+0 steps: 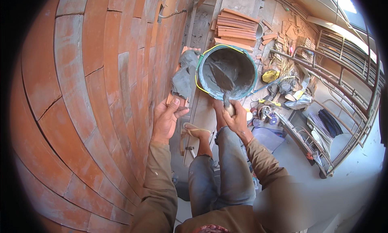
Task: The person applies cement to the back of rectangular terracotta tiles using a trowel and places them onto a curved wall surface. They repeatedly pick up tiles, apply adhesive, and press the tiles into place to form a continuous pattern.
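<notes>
You're on a building site, likely indoors: wall of orange clay tiles (93,71) at your left, bucket (210,92) of wet grey mortar (243,67) ahead. Far side has stacked tiles (236,29) and broken pieces (291,32) littering the floor; scaffold-like metal frames (370,106) stand to your right.

We are facing an orange tile wall (89,99) on the left; daylight is entering through a bright opening (343,1), and a metal frame (357,103) is standing on pale floor (351,184).
</notes>
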`<act>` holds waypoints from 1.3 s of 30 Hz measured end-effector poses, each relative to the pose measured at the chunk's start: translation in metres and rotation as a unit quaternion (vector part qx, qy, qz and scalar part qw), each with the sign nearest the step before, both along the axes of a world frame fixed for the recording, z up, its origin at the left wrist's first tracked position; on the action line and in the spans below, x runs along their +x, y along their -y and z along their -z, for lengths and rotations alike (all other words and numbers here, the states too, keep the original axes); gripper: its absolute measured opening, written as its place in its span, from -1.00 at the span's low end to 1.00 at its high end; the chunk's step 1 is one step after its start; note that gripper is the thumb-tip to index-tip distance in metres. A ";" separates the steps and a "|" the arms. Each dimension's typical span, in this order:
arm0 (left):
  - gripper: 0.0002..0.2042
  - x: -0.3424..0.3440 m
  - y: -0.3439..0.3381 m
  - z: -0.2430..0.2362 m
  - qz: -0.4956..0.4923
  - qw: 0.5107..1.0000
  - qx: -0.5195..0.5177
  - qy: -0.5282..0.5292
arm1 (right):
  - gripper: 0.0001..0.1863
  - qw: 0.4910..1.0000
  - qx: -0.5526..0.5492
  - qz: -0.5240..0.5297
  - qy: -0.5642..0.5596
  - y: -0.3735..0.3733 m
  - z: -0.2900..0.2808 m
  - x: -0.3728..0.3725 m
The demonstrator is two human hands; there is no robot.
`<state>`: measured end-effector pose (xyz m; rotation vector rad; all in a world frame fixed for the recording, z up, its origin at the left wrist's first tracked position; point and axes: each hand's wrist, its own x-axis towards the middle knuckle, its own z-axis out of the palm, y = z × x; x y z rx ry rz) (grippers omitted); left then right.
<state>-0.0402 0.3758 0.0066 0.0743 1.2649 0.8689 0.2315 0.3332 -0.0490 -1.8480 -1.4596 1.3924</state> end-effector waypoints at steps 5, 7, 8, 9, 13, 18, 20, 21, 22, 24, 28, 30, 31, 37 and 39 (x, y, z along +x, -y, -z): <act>-0.69 -0.002 0.005 -0.001 0.007 1.000 -0.019 0.018 | -0.59 0.999 -0.029 -0.031 -0.022 -0.026 0.006 -0.007; -0.71 -0.002 0.008 0.000 0.009 1.000 -0.018 0.021 | -0.59 0.996 0.023 -0.088 0.010 -0.014 0.010 -0.008; -0.70 -0.001 0.008 0.000 0.001 1.000 -0.017 0.020 | -0.58 0.992 0.049 -0.118 0.027 -0.009 0.008 -0.009; -0.68 0.000 0.007 0.001 -0.006 1.000 -0.016 0.019 | -0.59 0.990 0.051 -0.127 0.024 -0.004 0.005 -0.009; -0.71 0.000 0.006 0.003 -0.042 0.999 -0.024 0.018 | -0.58 0.982 0.078 -0.173 0.011 0.018 -0.010 -0.004; -0.77 -0.014 0.018 0.011 -0.062 0.997 -0.033 0.038 | -0.58 0.986 -0.034 -0.148 -0.062 0.028 -0.025 0.009; -0.77 -0.016 0.021 0.010 -0.051 0.998 -0.034 0.034 | -0.58 0.986 -0.097 -0.104 -0.092 0.024 -0.025 0.009; -0.76 -0.017 0.026 0.011 -0.042 0.998 -0.033 0.032 | -0.58 0.984 -0.123 -0.077 -0.102 0.016 -0.020 0.008; -0.76 -0.018 0.030 0.010 -0.033 0.998 -0.032 0.030 | -0.57 0.981 -0.149 -0.050 -0.112 0.009 -0.014 0.007; -0.76 -0.016 0.034 0.006 -0.030 0.998 -0.030 0.039 | -0.57 0.989 -0.113 -0.019 -0.090 -0.005 -0.004 0.003; -0.75 -0.010 0.051 0.002 -0.039 0.996 -0.039 0.063 | -0.56 1.000 0.019 0.010 0.014 -0.022 0.015 -0.014; -0.82 0.003 0.050 -0.006 -0.049 0.995 -0.052 0.074 | -0.52 0.998 0.049 0.026 0.033 -0.017 0.028 -0.023; -0.85 0.009 0.050 -0.009 -0.053 0.994 -0.058 0.081 | -0.50 0.998 0.042 0.038 0.035 -0.010 0.036 -0.028; -0.77 0.036 0.050 -0.015 -0.085 0.990 -0.053 0.098 | -0.47 0.989 0.108 -0.027 0.102 0.028 0.048 -0.043; -0.77 0.034 0.048 -0.014 -0.073 0.993 -0.046 0.083 | -0.50 0.991 0.069 -0.019 0.114 0.056 0.052 -0.029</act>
